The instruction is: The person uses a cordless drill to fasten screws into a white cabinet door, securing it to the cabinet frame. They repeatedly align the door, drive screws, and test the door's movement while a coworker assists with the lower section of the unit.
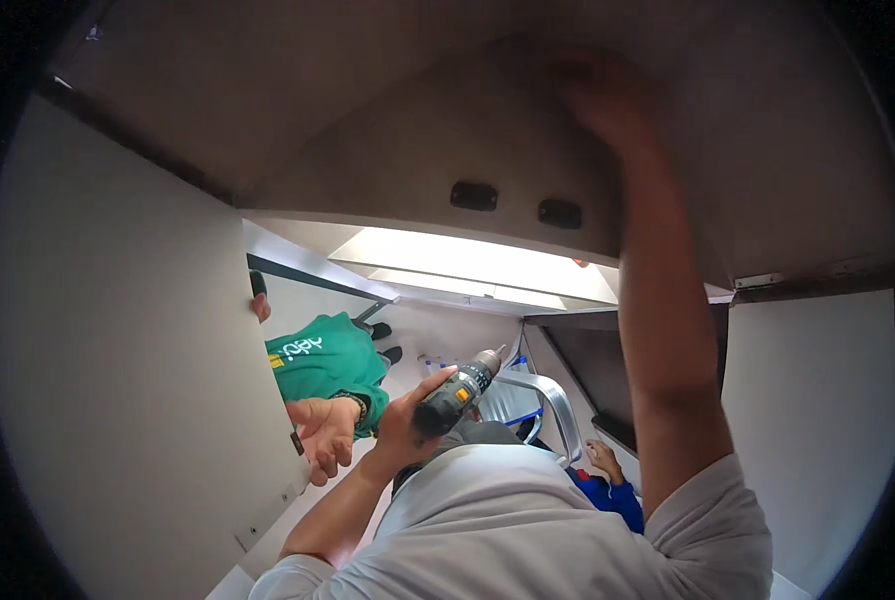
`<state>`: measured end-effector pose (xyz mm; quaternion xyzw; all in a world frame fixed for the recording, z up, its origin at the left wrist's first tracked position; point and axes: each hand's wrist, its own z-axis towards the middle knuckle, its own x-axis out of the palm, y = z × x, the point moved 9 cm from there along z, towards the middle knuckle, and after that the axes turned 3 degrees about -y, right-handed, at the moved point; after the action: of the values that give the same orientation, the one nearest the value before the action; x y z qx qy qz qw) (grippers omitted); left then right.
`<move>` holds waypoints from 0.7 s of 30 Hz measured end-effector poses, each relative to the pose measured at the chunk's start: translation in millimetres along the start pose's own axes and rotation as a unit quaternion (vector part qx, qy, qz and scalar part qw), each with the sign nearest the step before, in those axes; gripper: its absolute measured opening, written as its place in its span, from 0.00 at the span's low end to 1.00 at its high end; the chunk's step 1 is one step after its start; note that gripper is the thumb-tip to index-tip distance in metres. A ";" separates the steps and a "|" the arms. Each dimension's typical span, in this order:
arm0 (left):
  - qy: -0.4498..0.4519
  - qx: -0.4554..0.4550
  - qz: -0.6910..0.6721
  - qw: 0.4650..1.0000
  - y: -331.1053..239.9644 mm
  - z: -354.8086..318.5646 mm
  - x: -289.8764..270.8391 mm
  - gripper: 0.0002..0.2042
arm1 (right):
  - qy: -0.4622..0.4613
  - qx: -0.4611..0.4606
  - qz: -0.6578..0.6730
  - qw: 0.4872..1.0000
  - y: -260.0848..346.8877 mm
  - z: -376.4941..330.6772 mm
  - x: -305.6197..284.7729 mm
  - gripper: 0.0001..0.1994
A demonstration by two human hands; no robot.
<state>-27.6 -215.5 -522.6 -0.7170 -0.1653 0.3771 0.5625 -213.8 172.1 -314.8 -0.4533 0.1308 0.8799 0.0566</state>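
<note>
Grasping the drill [457,393] apart from the panel [387,175], the left hand [401,424] is clenched; the right hand [599,98], up by the panel, is too dim to tell. Two fittings [474,196] are on the panel; drilling isn't under way.

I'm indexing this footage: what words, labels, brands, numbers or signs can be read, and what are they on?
Green top: white lettering, which I won't copy out.
Drill in the left hand: small marks around its collar, too small to read.
Blue sleeve: a red patch, too small to tell if it bears text.
I make out no other text.
</note>
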 end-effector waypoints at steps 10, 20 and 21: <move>-0.021 0.018 0.005 1.000 2.0 -5.0 -4.2 0.35 | 0.212 -0.036 0.189 0.958 5.7 14.2 65.4 0.11; -0.057 0.026 0.012 0.998 -8.5 -10.0 -11.7 0.35 | 0.167 0.003 0.442 0.882 37.1 -9.7 -29.0 0.06; -0.057 0.036 0.020 0.998 -12.5 -10.1 -13.0 0.36 | 0.169 0.023 0.489 0.856 40.4 -16.8 -43.7 0.06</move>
<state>-26.5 -227.1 -505.5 -0.6770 -0.1689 0.4340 0.5699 -184.0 129.4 -281.5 -0.4711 0.3633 0.7010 -0.3933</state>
